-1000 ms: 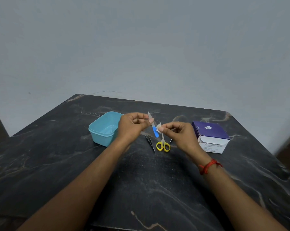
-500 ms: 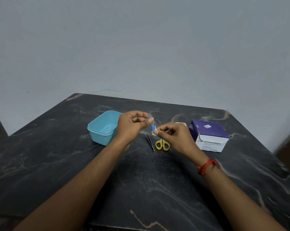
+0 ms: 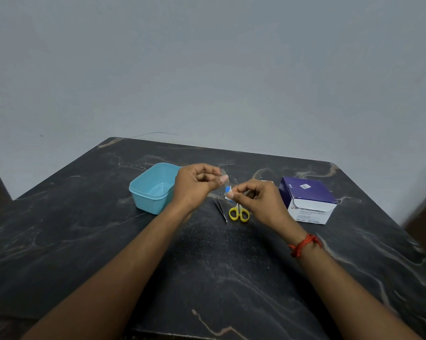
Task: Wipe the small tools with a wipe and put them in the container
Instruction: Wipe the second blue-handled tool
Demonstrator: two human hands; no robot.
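Observation:
My left hand [image 3: 197,185] pinches the top of a small grey tool with a blue part [image 3: 227,189], held above the table. My right hand [image 3: 256,202] pinches a white wipe [image 3: 229,198] against the tool's lower blue end. The tool is blurred and mostly hidden by my fingers. Yellow-handled scissors [image 3: 238,213] and thin metal tweezers [image 3: 220,208] lie on the table just below my hands. An open light-blue container [image 3: 149,192] stands left of my left hand with nothing visible inside.
A purple and white box of alcohol swabs [image 3: 307,200] stands to the right of my right hand with its flap open. The dark marble table [image 3: 207,278] ends at a pale wall behind. A red thread is tied round my right wrist.
My right hand with the wipe has moved left along the tool toward my left hand, covering most of the blue part. The grey blade that stuck up is now barely visible.

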